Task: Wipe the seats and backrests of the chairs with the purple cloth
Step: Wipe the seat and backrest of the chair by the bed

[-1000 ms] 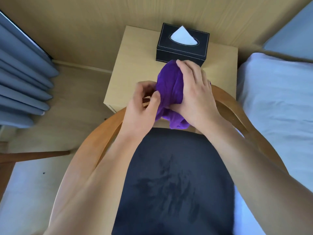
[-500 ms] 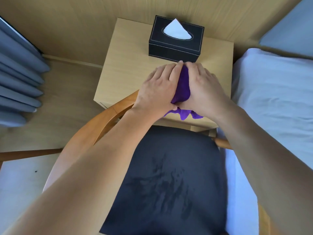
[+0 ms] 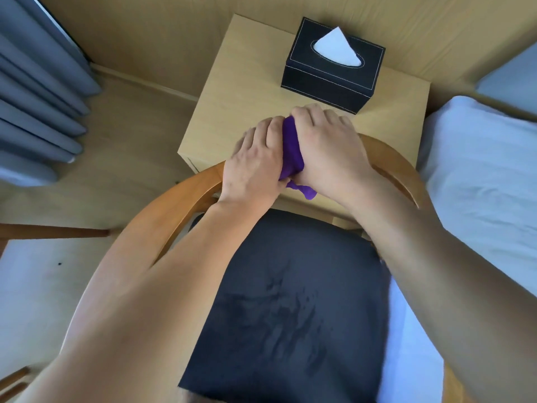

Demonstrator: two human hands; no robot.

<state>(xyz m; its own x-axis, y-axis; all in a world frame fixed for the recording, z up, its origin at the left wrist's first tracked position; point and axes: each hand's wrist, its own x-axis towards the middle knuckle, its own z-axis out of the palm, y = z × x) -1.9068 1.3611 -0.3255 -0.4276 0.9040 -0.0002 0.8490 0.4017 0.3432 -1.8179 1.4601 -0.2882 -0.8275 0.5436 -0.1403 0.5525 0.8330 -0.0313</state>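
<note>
A wooden chair with a curved backrest [image 3: 186, 199] and a black seat [image 3: 290, 301] stands right below me. Damp streaks darken the middle of the seat. The purple cloth [image 3: 292, 151] is bunched up at the top middle of the backrest, squeezed between both hands. My left hand [image 3: 255, 167] presses on its left side, fingers curled over it. My right hand [image 3: 328, 152] covers its right side. Only a narrow strip of cloth and a small tail below the hands show.
A light wooden bedside table [image 3: 238, 91] stands just behind the backrest, carrying a black tissue box [image 3: 331, 80]. A bed with white sheets [image 3: 479, 184] lies close on the right. Grey curtains [image 3: 35, 97] hang at the left. Another chair's wooden rail [image 3: 52, 231] pokes in at the left.
My left hand has moved from pinching the cloth's lower edge to lying flat over its left side. Both hands have closed together on the cloth atop the backrest.
</note>
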